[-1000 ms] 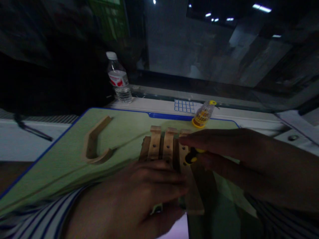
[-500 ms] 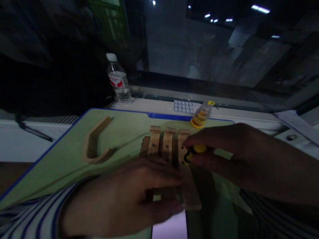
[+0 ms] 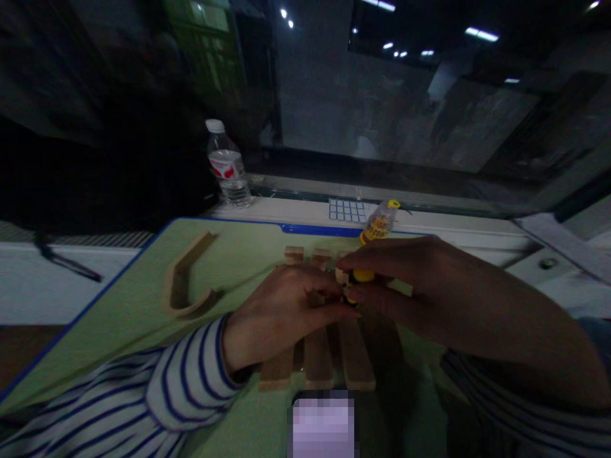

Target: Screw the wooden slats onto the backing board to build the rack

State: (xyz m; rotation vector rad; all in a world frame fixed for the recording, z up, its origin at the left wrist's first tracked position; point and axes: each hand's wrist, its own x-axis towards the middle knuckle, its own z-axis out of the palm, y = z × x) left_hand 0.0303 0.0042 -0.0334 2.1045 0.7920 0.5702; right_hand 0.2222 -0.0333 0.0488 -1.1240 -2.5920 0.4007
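A wooden slat assembly (image 3: 334, 356) of three parallel strips lies on the green mat (image 3: 119, 312) in front of me. My right hand (image 3: 405, 280) pinches a small yellow and black screwdriver (image 3: 359, 278) over the far part of the slats. My left hand (image 3: 281, 312) rests on the slats with its fingers curled, the fingertips meeting the screwdriver's tip. What the left fingertips pinch, if anything, is too small to see. Both sleeves are striped.
A curved wooden piece (image 3: 184, 283) lies on the mat to the left. A water bottle (image 3: 225, 164) stands at the back left. A small yellow-capped bit container (image 3: 379, 222) lies by a blue grid sticker (image 3: 351, 210) on the white ledge. A glass pane rises behind.
My left hand has slid forward along the slats, from their near end to the screwdriver tip, uncovering the near ends. The right hand stays pinched on the screwdriver. The view has tilted down.
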